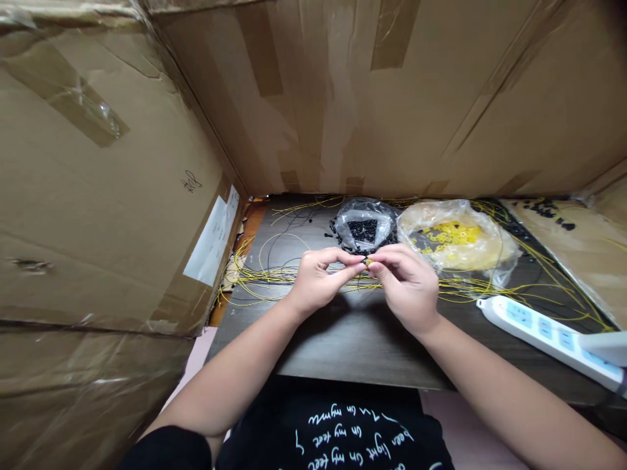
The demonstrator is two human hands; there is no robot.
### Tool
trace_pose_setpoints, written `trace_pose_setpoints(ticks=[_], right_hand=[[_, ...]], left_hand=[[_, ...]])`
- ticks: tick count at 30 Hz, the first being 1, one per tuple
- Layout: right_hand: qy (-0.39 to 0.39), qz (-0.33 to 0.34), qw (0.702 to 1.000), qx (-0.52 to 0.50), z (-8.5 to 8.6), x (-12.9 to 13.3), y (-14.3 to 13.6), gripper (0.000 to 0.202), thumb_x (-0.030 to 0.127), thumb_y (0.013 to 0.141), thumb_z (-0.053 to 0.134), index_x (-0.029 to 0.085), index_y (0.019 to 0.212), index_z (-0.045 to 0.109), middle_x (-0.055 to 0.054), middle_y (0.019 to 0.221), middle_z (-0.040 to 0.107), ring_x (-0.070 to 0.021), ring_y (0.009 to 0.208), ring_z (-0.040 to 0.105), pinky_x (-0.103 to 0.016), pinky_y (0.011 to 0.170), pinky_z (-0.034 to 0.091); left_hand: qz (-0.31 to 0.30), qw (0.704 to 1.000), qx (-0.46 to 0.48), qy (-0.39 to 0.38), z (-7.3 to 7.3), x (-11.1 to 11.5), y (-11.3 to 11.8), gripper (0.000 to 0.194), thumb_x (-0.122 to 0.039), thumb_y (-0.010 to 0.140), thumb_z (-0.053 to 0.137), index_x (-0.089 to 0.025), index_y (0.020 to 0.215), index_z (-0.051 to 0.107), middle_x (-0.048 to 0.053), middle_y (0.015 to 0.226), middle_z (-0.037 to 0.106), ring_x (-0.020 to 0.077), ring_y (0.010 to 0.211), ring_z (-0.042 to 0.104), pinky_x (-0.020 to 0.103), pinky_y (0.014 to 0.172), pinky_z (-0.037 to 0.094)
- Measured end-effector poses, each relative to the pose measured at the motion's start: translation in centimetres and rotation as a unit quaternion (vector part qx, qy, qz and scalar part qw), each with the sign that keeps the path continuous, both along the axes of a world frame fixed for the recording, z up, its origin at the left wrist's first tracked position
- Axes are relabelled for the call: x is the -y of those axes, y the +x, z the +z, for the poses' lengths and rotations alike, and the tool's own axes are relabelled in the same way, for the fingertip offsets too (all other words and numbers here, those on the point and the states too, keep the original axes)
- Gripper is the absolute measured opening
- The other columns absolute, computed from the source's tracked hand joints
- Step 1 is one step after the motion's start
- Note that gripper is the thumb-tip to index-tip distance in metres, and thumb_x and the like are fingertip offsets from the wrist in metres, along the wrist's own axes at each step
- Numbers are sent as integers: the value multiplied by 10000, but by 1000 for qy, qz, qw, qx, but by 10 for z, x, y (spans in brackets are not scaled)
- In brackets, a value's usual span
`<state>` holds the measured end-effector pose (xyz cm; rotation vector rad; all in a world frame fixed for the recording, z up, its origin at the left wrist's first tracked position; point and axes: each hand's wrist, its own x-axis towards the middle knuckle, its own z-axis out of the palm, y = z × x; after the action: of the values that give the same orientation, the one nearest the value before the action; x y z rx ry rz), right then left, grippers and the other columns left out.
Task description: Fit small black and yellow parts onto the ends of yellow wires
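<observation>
My left hand (321, 277) and my right hand (410, 284) meet above the dark table, fingertips pinched together. Between the left thumb and forefinger is a small black piece (364, 260). A small yellow piece (369, 262) shows at the right fingertips, touching or very close to the black one. Fingers cover much of both, so their exact kind is hidden. Just beyond the hands lies an open clear plastic bag (345, 228) of small black parts (363, 230). To its right, another open bag (499, 251) contains yellow clip-like parts (453, 234).
Thin yellow and black wires (264, 277) run across the dark table (323, 346) behind and under the hands. A white power strip (539, 333) lies at the right. Cardboard walls (318, 117) enclose the back and left. Black pieces (543, 209) lie on a cardboard sheet (553, 235) at far right.
</observation>
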<state>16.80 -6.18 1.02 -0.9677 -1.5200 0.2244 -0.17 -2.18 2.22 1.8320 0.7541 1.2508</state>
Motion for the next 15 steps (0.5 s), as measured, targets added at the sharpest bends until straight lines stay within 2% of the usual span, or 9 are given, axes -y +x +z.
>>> trace_pose_setpoints(ticks=[3,7,12,15], right_hand=[[29,-11,999,24,2,-1,1,116,151,858,671,212,944,720,-49,899,678,-167,817,648,-319,734,546],[17,-21,999,23,3,1,1,86,192,872,664,216,931,722,-55,888,685,-177,806,657,-326,715,558],[44,-30,998,31,3,5,0,111,180,852,687,224,950,717,-56,899,688,-183,816,658,-341,733,563],[44,-29,998,39,4,4,1,139,168,852,683,231,969,724,-56,910,691,-184,823,660,-343,740,566]], left_hand=[[-13,1000,-1,-22,0,0,0,164,-320,787,766,-157,805,756,81,842,761,180,779,714,297,747,564],[-18,999,18,-44,0,1,1,194,-339,766,784,-149,784,749,89,843,759,184,787,712,301,741,570],[-62,984,78,-148,-3,0,4,277,-381,724,813,-129,802,730,85,823,754,168,728,708,295,704,584],[-72,982,80,-158,-4,-1,4,280,-385,723,813,-128,789,723,83,821,753,171,729,711,301,705,587]])
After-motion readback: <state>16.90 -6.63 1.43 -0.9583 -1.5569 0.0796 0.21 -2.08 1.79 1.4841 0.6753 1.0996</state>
